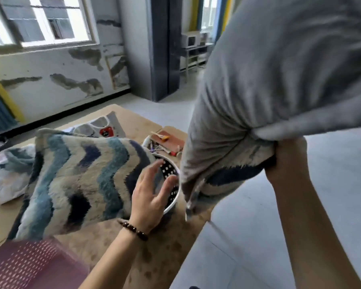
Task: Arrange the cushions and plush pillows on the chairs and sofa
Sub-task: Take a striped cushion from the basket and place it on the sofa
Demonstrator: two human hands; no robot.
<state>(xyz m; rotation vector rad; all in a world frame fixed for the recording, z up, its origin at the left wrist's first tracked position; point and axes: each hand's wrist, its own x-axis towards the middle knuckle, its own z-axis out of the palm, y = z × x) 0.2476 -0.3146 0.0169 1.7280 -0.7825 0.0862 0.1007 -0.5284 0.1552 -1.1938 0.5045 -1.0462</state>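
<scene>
Right hand (pixel 286 161): raised at the right of view, forearm running up from the near right edge, fist closed tight on a bunched corner of the grey cushion (pixel 279 80). Cushion hangs up and over the hand, plain grey back facing the camera, a strip of the blue/cream plush face showing at the gripped corner. It's clear of the worktop, held in the air, filling the upper right.

Left hand (pixel 152 197): forearm comes in from near centre, beaded bracelet (pixel 133 229) on the wrist. Fingers spread and slightly curled, palm facing left toward the zigzag cushion (pixel 75 180). Holding nothing; fingertips are at or just beside the cushion's right edge, can't tell if touching.

Zigzag cushion: blue, teal and cream chevron plush, lying tilted on the brown worktop (pixel 171 243), left of centre, right edge overlapping the white basket (pixel 173 203).

White basket sits between the two hands, perforated dark inner wall visible. Pink crate (pixel 29 265) at near left corner. Far side of worktop: folded clothes (pixel 102 126), small clutter of tools and a box (pixel 167 140). Crumpled white fabric (pixel 6 174) at left edge.
</scene>
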